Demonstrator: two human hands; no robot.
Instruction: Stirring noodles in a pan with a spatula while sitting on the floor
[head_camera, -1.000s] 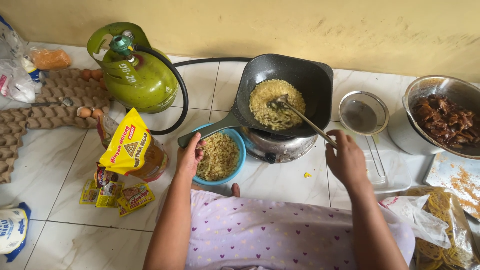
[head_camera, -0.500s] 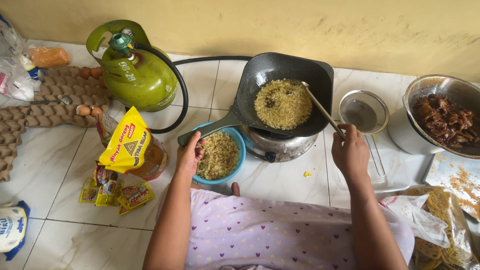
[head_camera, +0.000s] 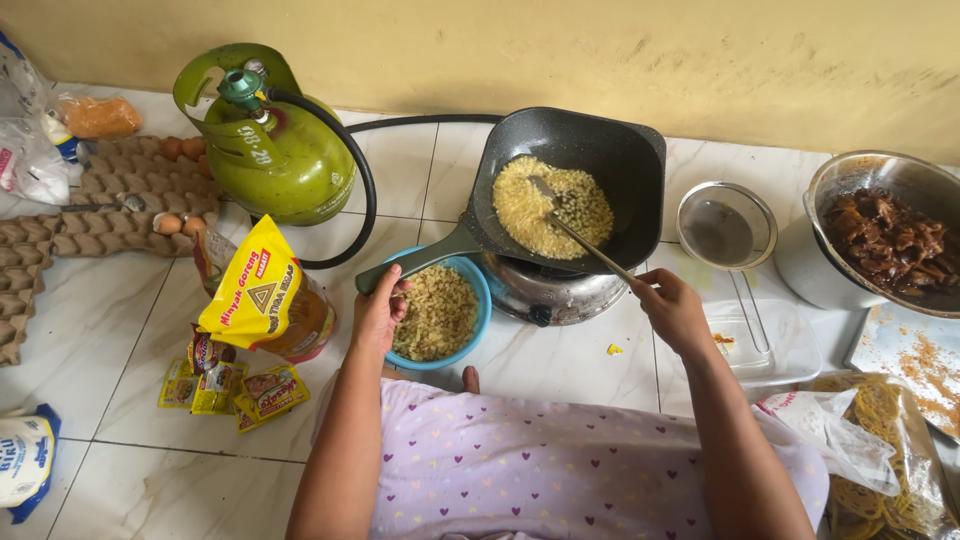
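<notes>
A black square pan (head_camera: 610, 150) sits on a small gas stove (head_camera: 545, 290), holding yellow crumbled food (head_camera: 552, 208). My right hand (head_camera: 672, 312) grips a metal spatula (head_camera: 580, 235) whose blade lies in the food. My left hand (head_camera: 378, 312) rests on the rim of a blue bowl (head_camera: 478, 283) filled with more yellowish crumbs, just below the pan's dark handle (head_camera: 412, 262).
A green gas cylinder (head_camera: 280, 155) with a black hose stands at the back left. Egg trays (head_camera: 90, 190), a yellow oil pouch (head_camera: 262, 295) and small sachets (head_camera: 235, 385) lie left. A metal strainer (head_camera: 727, 225), a steel bowl of dark food (head_camera: 885, 235) and bagged snacks (head_camera: 880, 450) sit right.
My right hand moved the spatula from the pan's right rim back into the food, stirring it. The left hand stayed at the blue bowl.
</notes>
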